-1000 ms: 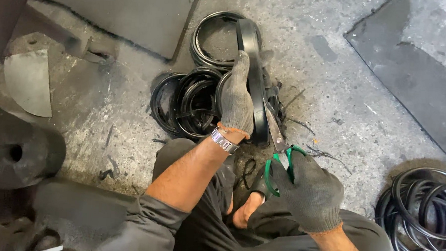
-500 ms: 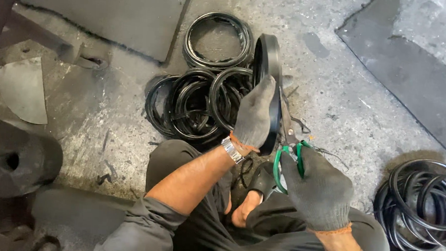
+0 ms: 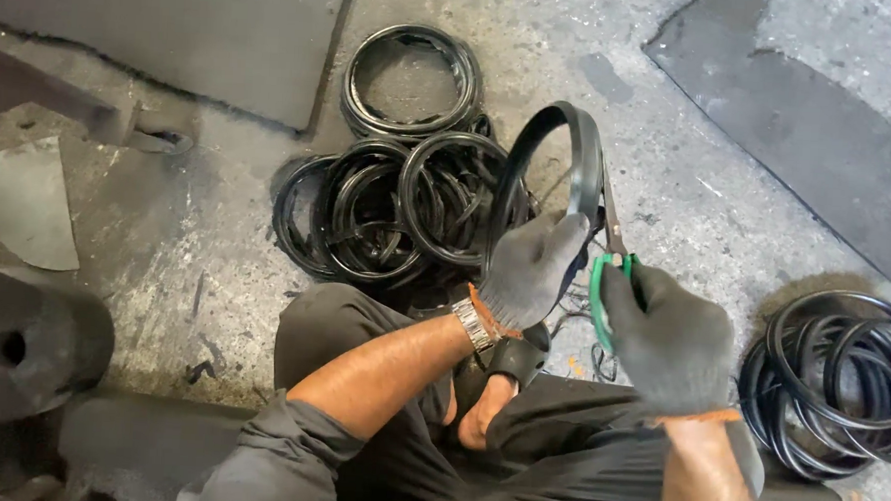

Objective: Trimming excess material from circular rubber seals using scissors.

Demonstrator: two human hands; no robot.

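Raised rubber ring (image 3: 561,135) in left-hand grip (image 3: 530,269), scissors (image 3: 610,258) right (image 3: 672,341).

Grey concrete floor (image 3: 668,190); black rubber rings (image 3: 387,208) piled centre; dark mats (image 3: 791,125); ring coil (image 3: 840,383) right.

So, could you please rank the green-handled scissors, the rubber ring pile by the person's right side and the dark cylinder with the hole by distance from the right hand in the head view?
1. Green-handled scissors: in the right hand itself.
2. Rubber ring pile: on the floor just to its right.
3. Dark cylinder: far left, beyond the legs.
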